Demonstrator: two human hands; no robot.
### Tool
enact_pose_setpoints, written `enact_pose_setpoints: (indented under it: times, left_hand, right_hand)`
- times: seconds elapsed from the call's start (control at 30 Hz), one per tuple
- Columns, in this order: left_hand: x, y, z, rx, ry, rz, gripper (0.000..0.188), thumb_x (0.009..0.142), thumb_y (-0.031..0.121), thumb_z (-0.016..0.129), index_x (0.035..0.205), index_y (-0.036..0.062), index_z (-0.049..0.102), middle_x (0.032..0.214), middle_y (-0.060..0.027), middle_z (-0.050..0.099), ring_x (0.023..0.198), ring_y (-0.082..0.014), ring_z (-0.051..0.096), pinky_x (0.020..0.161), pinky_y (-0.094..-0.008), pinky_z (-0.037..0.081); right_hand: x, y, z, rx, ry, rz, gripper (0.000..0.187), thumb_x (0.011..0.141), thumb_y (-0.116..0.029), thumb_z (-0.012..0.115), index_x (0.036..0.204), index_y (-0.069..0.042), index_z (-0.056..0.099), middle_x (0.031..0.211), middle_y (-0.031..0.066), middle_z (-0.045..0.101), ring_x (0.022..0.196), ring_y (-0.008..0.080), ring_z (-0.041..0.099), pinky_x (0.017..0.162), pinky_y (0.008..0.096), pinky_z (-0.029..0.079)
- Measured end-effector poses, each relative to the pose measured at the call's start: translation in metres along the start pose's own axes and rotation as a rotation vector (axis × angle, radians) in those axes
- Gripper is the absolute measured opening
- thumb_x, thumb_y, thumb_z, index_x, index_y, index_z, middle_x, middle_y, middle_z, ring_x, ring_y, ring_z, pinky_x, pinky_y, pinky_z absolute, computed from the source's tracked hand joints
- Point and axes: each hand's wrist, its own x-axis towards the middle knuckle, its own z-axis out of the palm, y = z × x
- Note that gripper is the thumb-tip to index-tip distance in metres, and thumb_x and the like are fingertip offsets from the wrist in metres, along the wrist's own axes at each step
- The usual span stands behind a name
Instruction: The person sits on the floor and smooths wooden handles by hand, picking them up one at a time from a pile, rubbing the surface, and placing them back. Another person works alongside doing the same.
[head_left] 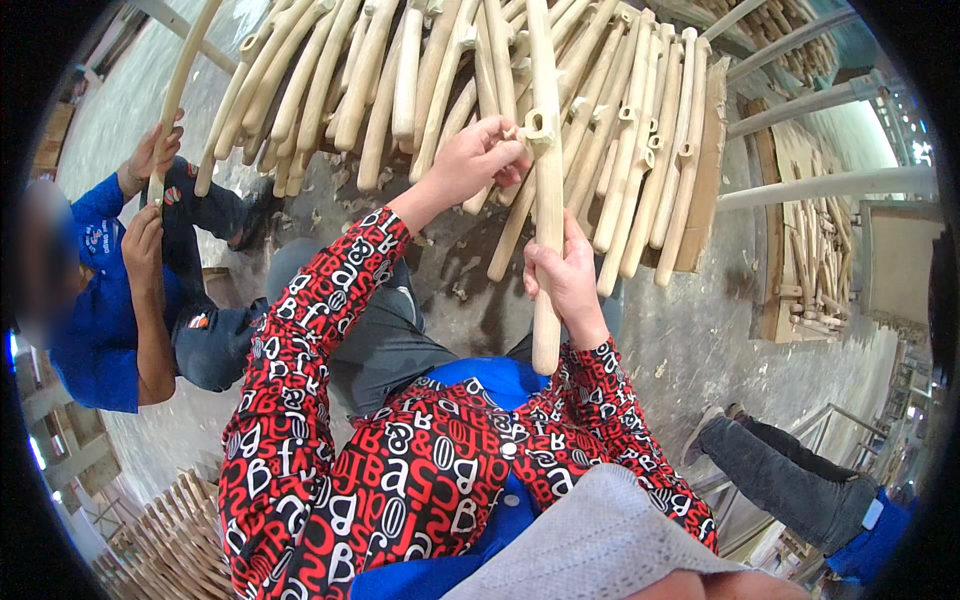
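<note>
A long, pale wooden rod (pixel 547 210) runs upright in front of me, with a raised oval slot (pixel 540 125) partway along it. My right hand (pixel 567 275) is wrapped round its lower part, thumb across the front. Beside the slot, my left hand (pixel 488 152) has its fingers pinched together; a small pale scrap shows at the fingertips, too small to name. Behind and below the held rod lies a thick pile of similar rods (pixel 375 85), several with the same kind of slot.
At the left, a person in blue (pixel 110 290) holds another rod (pixel 185 80). Another person's legs (pixel 780 480) stretch in at lower right. Metal rails (pixel 830 185) and a stack of wooden pieces (pixel 815 255) stand to the right. More slats (pixel 180 540) stand at lower left.
</note>
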Motion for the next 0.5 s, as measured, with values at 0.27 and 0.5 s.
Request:
enact_pose_setpoints:
  times: [0.27,0.5]
  left_hand:
    - [0.002,0.005,-0.006,-0.061,0.112,0.055,0.025,0.100,0.025,0.047,0.089,0.0034,0.052,0.083,-0.0072,0.061,0.065,-0.0114,0.060,0.060,-0.0261,0.053]
    - [0.001,0.006,-0.007,0.190,0.048,0.215,0.035,0.096,0.013,0.053,0.130,0.0113,0.049,0.084,-0.0073,0.060,0.065,-0.0112,0.058,0.062,-0.0266,0.052]
  right_hand:
    - [0.000,-0.008,-0.008,0.020,-0.062,0.068,0.047,0.085,-0.006,0.057,0.128,-0.001,0.039,0.071,0.0045,0.054,0.044,0.0120,0.052,0.038,0.0247,0.044]
    - [0.005,-0.050,-0.024,-0.185,-0.050,0.118,0.063,0.083,-0.005,0.058,0.139,-0.001,0.030,0.080,0.0058,0.054,0.050,0.0118,0.052,0.042,0.0246,0.045]
